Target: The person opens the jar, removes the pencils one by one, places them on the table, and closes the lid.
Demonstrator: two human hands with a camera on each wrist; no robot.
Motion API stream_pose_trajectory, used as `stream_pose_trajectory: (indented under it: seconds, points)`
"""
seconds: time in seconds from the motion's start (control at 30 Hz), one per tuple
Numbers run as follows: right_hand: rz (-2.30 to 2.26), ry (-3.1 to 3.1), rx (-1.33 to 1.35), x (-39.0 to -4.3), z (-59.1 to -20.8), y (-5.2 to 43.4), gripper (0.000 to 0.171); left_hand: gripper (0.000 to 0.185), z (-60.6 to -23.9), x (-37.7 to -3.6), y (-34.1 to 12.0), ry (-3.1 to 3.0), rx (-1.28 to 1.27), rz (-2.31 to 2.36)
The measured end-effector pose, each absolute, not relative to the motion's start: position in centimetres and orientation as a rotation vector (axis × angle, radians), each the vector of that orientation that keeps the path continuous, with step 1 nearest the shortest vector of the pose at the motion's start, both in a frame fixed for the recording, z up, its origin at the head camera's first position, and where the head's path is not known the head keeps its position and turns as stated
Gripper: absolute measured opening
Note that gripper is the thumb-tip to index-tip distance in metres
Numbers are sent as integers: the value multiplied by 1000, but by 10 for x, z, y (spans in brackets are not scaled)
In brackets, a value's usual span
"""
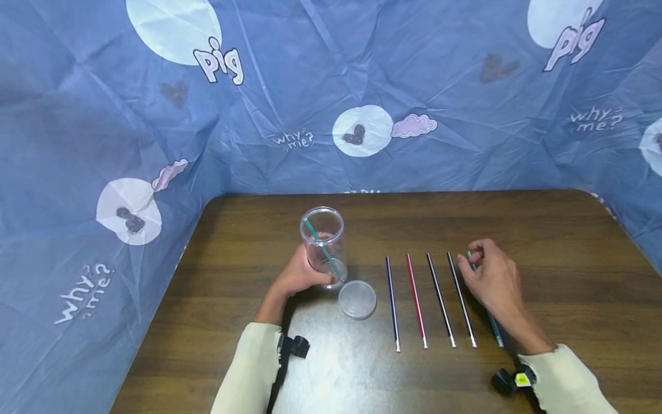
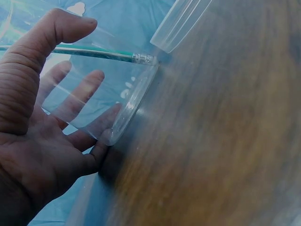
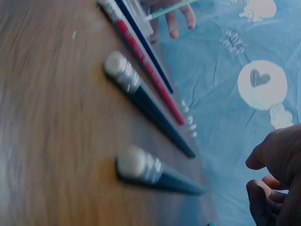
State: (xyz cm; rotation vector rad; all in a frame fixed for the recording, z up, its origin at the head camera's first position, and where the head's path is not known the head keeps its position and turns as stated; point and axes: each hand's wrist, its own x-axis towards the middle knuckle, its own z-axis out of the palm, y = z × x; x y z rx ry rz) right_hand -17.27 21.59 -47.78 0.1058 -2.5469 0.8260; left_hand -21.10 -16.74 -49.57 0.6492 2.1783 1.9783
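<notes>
- Five pencils lie in a row on the counter, all to the right of the clear jar; a sixth, the green pencil in the jar, leans inside it, eraser end down at the base.
- Left hand: wrapped round the lower wall of the jar, fingers curved against the plastic, steadying it upright.
- Right hand: fingers curled, pinching the tip end of the teal pencil, the pencil farthest from the jar; its eraser end lies on the counter toward the person.
- Row, outward from the jar: blue pencil, red pencil, two dark pencils, then the teal one.
- Lid: flat on the counter, just beside the jar's base, between jar and blue pencil.
- Risk, judged: the pinch sits at one end of the teal pencil, so the long free end may swing or slip loose on lifting.
- Risk, judged: the neighbouring dark pencil lies close under the right hand's knuckles; a brush could roll it out of line.
- Risk, judged: the jar is tall and light; a pencil striking the rim could tip it if the left hand's hold loosens.
</notes>
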Motion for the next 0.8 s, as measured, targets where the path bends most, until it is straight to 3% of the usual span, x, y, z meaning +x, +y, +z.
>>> stream_pose_trajectory:
  seconds: [0.8]
  points:
    - [906,-2446,293,-174,-455,159,28,81,-498,-213,-167,2145,649,2008]
